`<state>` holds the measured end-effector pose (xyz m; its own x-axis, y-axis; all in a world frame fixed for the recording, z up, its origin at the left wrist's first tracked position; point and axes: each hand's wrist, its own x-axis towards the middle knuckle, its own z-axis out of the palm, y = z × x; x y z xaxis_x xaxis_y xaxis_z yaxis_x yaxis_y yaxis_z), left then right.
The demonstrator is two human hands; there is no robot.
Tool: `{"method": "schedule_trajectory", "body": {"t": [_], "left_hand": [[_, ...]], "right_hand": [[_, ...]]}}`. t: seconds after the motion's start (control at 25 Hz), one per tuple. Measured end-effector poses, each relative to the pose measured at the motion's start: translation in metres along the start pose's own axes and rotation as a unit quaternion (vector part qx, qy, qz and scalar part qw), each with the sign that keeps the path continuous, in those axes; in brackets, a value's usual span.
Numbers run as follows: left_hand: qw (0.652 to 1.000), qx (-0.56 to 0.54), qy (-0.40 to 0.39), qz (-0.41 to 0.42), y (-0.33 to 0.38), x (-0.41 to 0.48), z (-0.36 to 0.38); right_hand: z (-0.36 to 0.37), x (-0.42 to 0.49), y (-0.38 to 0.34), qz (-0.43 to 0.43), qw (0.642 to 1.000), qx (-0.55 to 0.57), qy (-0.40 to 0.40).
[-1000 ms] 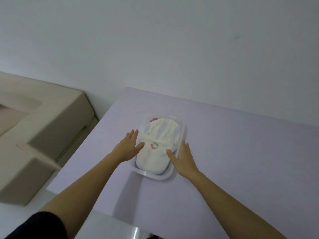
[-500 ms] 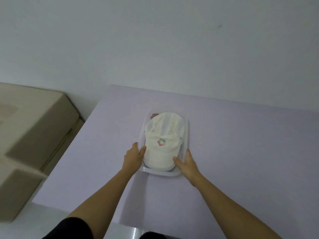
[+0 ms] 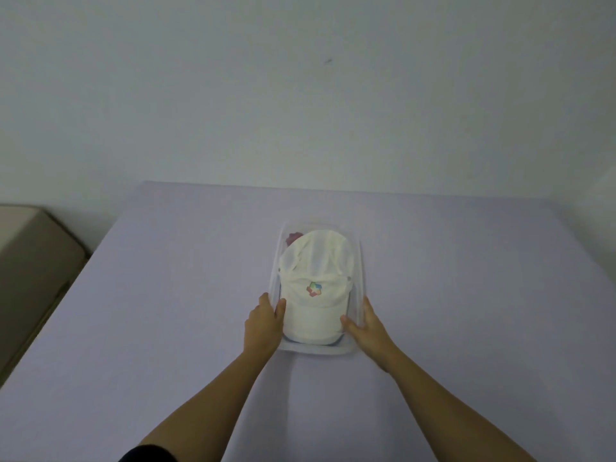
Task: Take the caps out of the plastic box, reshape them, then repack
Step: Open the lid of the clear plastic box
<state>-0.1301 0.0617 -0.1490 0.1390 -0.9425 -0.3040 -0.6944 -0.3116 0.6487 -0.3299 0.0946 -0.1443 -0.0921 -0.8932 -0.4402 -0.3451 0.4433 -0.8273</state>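
Observation:
A clear plastic box [image 3: 361, 261] sits in the middle of the lilac table. A white cap [image 3: 316, 278] with a small coloured logo lies on top inside it, its brim toward me. A dark red item [image 3: 293, 237] shows under the cap at the box's far left corner. A dark edge of another thing peeks out below the brim. My left hand [image 3: 263, 323] holds the box's near left side, thumb hooked over the rim. My right hand [image 3: 365, 330] holds the near right side the same way, thumb inside against the cap's brim.
The lilac table [image 3: 166, 295] spreads wide on all sides of the box. A beige cardboard box [image 3: 30, 268] stands off the table's left edge. A plain white wall runs behind the table's far edge.
The view has swung so the box sits straight in front of me. Both hands slid from its middle sides back to its near corners and took hold of the rim.

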Motion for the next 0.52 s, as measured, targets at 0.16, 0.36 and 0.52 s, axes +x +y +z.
{"method": "schedule_trajectory", "body": {"t": [0.16, 0.36, 0.52], "left_hand": [[1.000, -0.007, -0.002, -0.014, 0.002, -0.010, 0.009], [0.997, -0.049, -0.002, -0.062, 0.003, -0.009, 0.011], [0.982, -0.054, 0.040, -0.177, 0.002, -0.016, 0.016]], "right_hand": [[-0.007, 0.001, 0.012, 0.007, 1.000, -0.001, -0.016], [-0.005, 0.002, 0.014, 0.023, 1.000, 0.007, -0.017], [0.000, 0.005, 0.014, 0.057, 0.997, 0.046, -0.024]]}}
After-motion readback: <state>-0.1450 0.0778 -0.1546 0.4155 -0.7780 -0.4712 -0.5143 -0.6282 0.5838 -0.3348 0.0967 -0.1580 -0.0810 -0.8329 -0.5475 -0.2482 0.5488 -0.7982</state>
